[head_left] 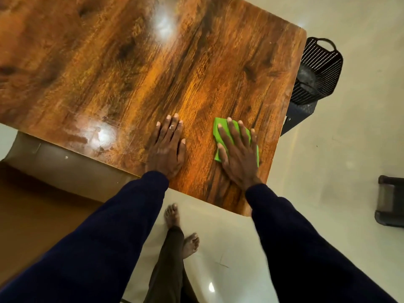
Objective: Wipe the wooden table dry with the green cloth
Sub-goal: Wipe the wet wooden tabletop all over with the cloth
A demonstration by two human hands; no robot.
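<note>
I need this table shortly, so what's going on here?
A person is wiping the wooden table: the right hand presses the green cloth flat near the table's right edge, while the left hand rests flat on bare wood beside it. A cloudy, shiny patch shows further left by the near edge.

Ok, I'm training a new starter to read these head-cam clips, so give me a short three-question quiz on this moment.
1. True or false: the green cloth lies under the right hand.
2. What is the left hand doing? A) pinching the cloth B) resting flat on the wooden table C) hanging clear of the table
3. What stands on the floor by the table's far right corner?

Key: 1 true; 2 B; 3 a black slatted basket.
</note>
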